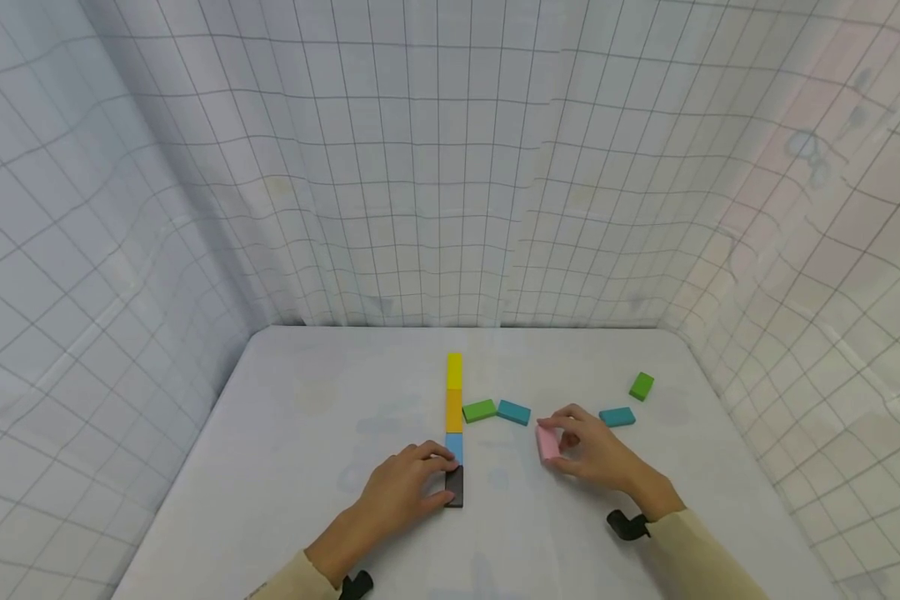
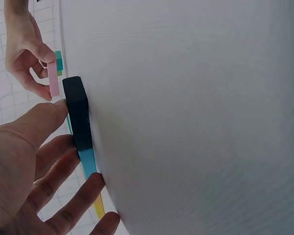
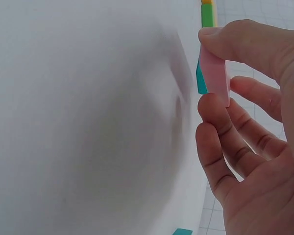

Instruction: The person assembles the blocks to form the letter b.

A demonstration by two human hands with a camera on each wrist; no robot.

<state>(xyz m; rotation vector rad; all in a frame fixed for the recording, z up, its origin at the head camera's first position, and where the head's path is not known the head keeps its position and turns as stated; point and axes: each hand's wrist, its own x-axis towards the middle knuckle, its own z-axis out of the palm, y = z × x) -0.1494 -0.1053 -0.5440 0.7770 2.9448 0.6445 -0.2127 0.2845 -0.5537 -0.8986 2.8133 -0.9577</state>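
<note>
My right hand [image 1: 588, 450] pinches a pink block [image 1: 548, 442] between thumb and fingers. In the right wrist view, that pink block [image 3: 215, 78] appears raised off the table, its shadow beside it. My left hand [image 1: 405, 485] rests with thumb and fingertips at a black block [image 1: 455, 487], the near end of a straight row. Beyond it in the row come a light blue block [image 1: 454, 447], an orange block [image 1: 454, 411] and a yellow block [image 1: 455, 371]. In the left wrist view, the thumb touches the black block [image 2: 78, 110] and the other fingers spread loosely along the row.
A green block [image 1: 479, 411] slants off the orange block's right side, and a teal block [image 1: 513, 412] continues from it. Another teal block [image 1: 617, 417] and a green block [image 1: 642, 386] lie farther right on the white table [image 1: 307, 392]. Grid-patterned curtains [image 1: 435, 167] surround the table.
</note>
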